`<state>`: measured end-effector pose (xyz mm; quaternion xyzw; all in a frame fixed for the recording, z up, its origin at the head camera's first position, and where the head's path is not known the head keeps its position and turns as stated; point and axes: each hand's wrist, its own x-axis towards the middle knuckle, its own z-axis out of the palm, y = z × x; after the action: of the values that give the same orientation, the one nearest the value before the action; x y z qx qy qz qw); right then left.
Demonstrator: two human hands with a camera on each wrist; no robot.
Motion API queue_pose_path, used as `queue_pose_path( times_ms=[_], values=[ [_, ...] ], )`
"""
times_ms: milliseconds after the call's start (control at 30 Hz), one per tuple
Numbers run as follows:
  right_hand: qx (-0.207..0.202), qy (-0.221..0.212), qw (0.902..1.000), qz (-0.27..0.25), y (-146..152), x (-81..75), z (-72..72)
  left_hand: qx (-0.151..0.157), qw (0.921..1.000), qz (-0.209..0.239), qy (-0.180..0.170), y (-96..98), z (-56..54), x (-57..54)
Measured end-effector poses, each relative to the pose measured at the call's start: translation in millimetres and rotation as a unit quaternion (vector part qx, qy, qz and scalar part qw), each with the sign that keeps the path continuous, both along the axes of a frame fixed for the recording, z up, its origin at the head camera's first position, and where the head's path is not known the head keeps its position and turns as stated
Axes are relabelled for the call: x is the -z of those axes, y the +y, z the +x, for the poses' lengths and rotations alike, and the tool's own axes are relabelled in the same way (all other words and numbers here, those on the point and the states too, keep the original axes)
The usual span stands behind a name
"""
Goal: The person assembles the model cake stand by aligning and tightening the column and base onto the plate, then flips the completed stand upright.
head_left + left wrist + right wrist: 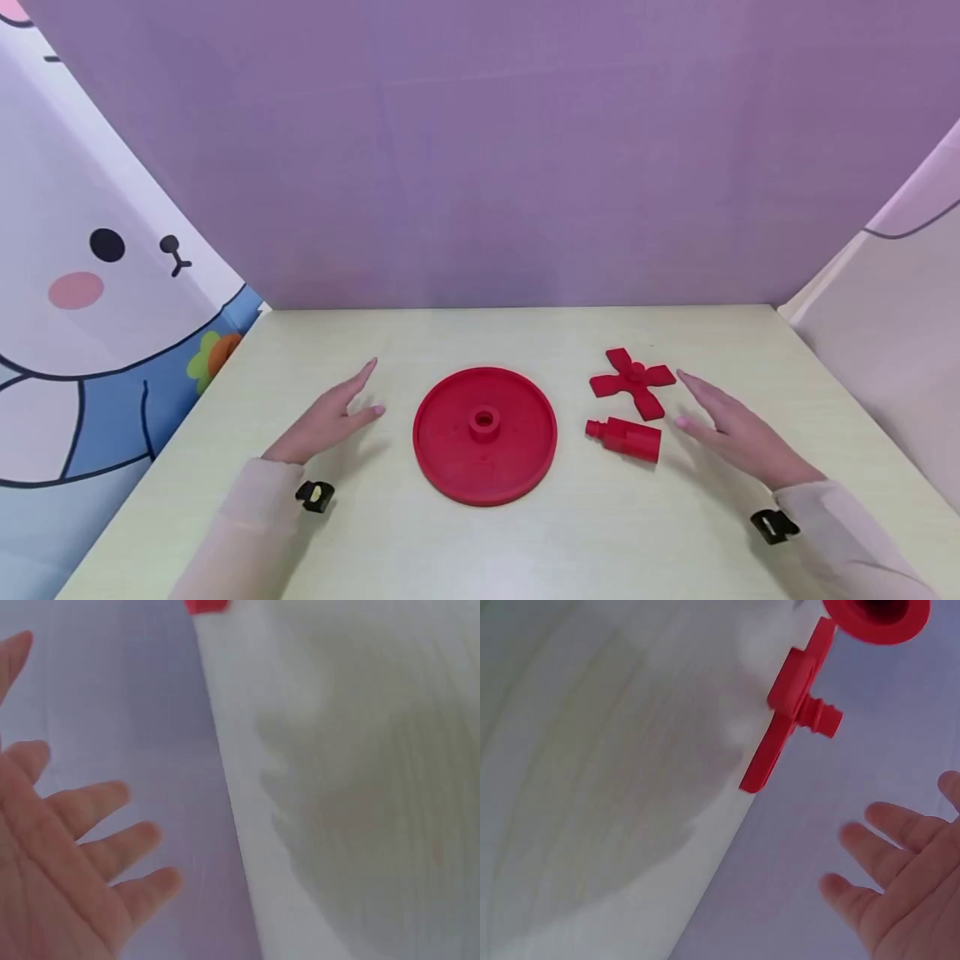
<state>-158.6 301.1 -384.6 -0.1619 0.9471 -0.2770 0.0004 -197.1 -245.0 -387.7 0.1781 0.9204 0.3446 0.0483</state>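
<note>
In the head view a red round plate (450,458) with a raised hollow hub lies in the middle of the table. To its right lies a red four-bladed piece (633,379) like a propeller, with a small knob at its centre. Just below that, a red stepped cylinder (630,439) rests on its side, its narrow end toward the plate. My left hand (326,421) is held left of the plate, fingers extended, touching nothing. My right hand (738,433), also with extended fingers, hovers right of the propeller piece and cylinder, apart from both.
The pale wooden table (360,542) meets a purple cloth backdrop (510,167) at its far edge. A cartoon-printed cloth (135,333) hangs at the left, and a pale cloth (892,333) at the right. Black wrist bands (315,497) sit at both cuffs.
</note>
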Motion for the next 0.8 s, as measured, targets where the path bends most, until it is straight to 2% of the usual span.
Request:
queue_pose_path(
  times_ms=[133, 300, 433, 533, 667, 800],
  values=[
    [-0.001, -0.022, 0.9994, -0.027, -6, 0.4, 0.6, -0.019, 0.9965, 0.037, -0.073, 5.5, -0.1, -2.4],
    [-0.001, -0.038, 0.9986, -0.037, -14, 0.5, 0.6, -0.025, 0.9883, 0.077, -0.129, 13.6, -4.4, -4.8],
    [-0.004, -0.045, 0.9982, -0.04, -20, 0.6, 0.6, -0.023, 0.9763, 0.11, -0.185, 20.6, -6.9, -4.9],
    [-0.017, -0.048, 0.9979, -0.04, -23, 1.5, -0.2, -0.037, 0.9639, 0.13, -0.229, 26.2, -7.1, -3.2],
    [-0.031, -0.068, 0.9965, -0.037, -26, 2.7, -0.9, -0.05, 0.9542, 0.132, -0.264, 32.8, -6.3, 0.3],
    [-0.039, -0.092, 0.9944, -0.035, -27, 3.1, 0.2, -0.045, 0.9485, 0.14, -0.28, 37.9, -6.1, 3.1]
  ],
)
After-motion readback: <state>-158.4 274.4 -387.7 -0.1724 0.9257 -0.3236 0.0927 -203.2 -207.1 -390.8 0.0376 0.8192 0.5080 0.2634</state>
